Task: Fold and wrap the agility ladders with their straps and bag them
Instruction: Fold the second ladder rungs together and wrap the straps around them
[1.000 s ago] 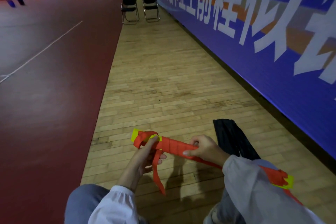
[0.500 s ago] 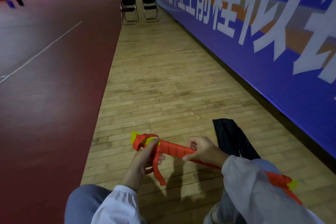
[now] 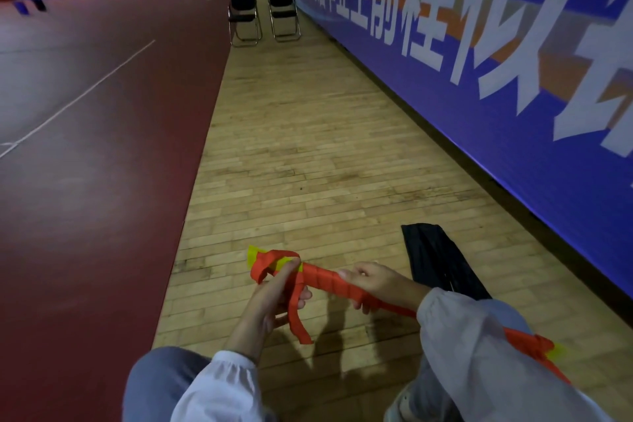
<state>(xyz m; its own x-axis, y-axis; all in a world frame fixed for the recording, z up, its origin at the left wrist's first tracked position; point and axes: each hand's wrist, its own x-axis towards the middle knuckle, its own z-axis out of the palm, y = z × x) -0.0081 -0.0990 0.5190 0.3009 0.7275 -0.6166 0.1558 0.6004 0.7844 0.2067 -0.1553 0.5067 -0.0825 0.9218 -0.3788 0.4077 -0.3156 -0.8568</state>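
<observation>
Since a moment ago the loose tail of the flat orange webbing strap [image 3: 296, 319] has drawn up shorter as the left hand [image 3: 270, 301] pinches it and winds it round the left end of the folded orange-and-yellow agility ladder bundle [image 3: 325, 279]. The bundle's long axis runs left to right across the lap. The right hand [image 3: 380, 284] is clamped round its middle (the other end pokes past the right sleeve [image 3: 479, 353]). Just beyond that hand the limp black fabric bag [image 3: 435, 260] lies on the wooden plank floor [image 3: 308, 164], so I judge the right hand nearer for bagging.
</observation>
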